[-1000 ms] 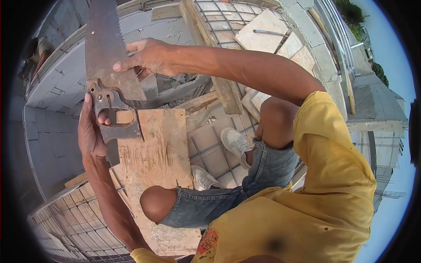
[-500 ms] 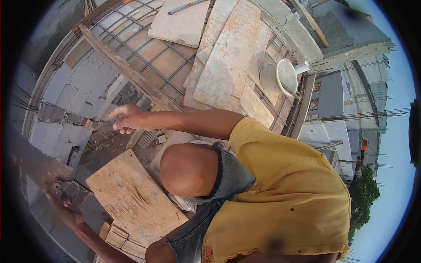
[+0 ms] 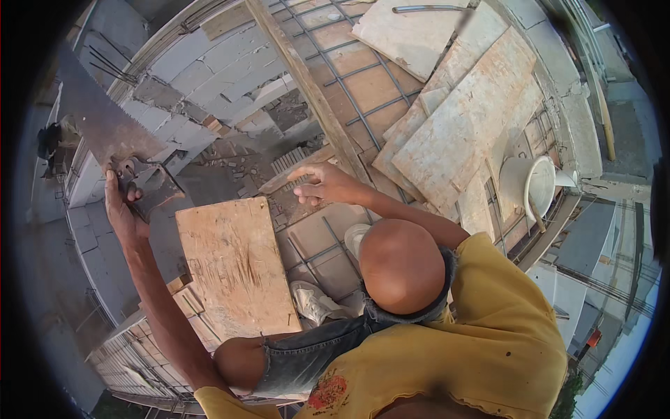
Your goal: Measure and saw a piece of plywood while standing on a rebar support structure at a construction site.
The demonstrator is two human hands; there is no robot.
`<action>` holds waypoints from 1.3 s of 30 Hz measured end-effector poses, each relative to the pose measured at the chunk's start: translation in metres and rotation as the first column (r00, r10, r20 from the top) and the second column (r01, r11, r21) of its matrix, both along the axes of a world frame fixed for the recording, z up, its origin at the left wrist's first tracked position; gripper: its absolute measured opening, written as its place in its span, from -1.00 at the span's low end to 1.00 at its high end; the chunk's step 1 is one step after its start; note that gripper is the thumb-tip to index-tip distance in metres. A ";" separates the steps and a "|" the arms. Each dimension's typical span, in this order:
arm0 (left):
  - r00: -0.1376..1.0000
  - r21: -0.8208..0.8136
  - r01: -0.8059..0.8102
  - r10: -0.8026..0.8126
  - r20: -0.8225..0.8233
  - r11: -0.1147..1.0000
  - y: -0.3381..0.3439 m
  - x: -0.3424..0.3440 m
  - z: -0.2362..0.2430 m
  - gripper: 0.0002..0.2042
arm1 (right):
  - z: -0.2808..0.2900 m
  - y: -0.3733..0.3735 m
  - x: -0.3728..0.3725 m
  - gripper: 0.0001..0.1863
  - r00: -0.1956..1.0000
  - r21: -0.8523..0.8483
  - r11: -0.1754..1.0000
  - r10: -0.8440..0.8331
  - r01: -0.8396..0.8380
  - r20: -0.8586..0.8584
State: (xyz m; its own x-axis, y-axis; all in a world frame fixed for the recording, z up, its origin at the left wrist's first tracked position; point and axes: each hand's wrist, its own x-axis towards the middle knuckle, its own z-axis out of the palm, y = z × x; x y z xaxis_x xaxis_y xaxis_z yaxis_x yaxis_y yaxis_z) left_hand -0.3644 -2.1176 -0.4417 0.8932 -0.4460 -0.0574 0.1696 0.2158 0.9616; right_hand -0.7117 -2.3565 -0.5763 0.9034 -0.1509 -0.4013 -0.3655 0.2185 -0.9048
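My left hand (image 3: 127, 209) is wrapped round the handle of a handsaw (image 3: 105, 115). The saw's wide, toothed blade points up and away at the far left. My right hand (image 3: 319, 185) is in the air near the wooden beam (image 3: 307, 77). It looks bare, with its forefinger stretched out and the other fingers loosely bent. Between my arms, a worn plywood board (image 3: 234, 262) lies in front of my knees, its face scratched and splintered, apart from both hands.
A drop with rubble (image 3: 230, 164) opens beyond the plywood board, beside a grey block wall (image 3: 209, 70). A rebar grid (image 3: 363, 70) crosses the formwork. Larger plywood sheets (image 3: 467, 126) and a white bucket (image 3: 516, 185) are on the right. My shoe (image 3: 317, 302) stands beside the board.
My view has turned, so the surroundings appear farther right. My left hand has come up with the saw, its blade now angled upward. The right hand remains stretched out beyond my knee.
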 end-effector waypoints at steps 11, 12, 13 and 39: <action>0.940 -0.018 -0.338 0.337 -0.043 0.941 0.047 -0.018 0.054 -0.60 | 0.103 -0.042 0.100 -0.47 0.994 -0.481 0.870 0.090 -0.110 -0.064; 0.930 0.004 -0.362 0.362 -0.072 0.932 0.061 -0.023 0.063 -0.60 | 0.117 -0.042 0.105 -0.47 0.990 -0.495 0.858 0.105 -0.136 -0.090; 0.919 0.027 -0.380 0.380 -0.102 0.925 0.081 -0.030 0.070 -0.60 | 0.129 -0.039 0.107 -0.48 0.982 -0.497 0.847 0.155 -0.188 -0.107; -0.347 0.848 -0.516 0.875 -0.337 0.122 0.338 -0.815 0.480 -0.74 | 0.545 0.128 0.008 -0.38 0.446 -0.517 0.139 0.717 -0.845 -0.536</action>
State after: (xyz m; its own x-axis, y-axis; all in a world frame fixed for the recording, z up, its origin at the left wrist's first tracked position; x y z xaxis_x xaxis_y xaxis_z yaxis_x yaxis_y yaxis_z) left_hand -1.1792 -1.7791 0.0387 -0.1249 0.7003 -0.7028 0.5832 0.6249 0.5190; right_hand -0.7042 -2.2288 -0.0315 0.6490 0.3520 -0.6744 -0.0798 -0.8501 -0.5205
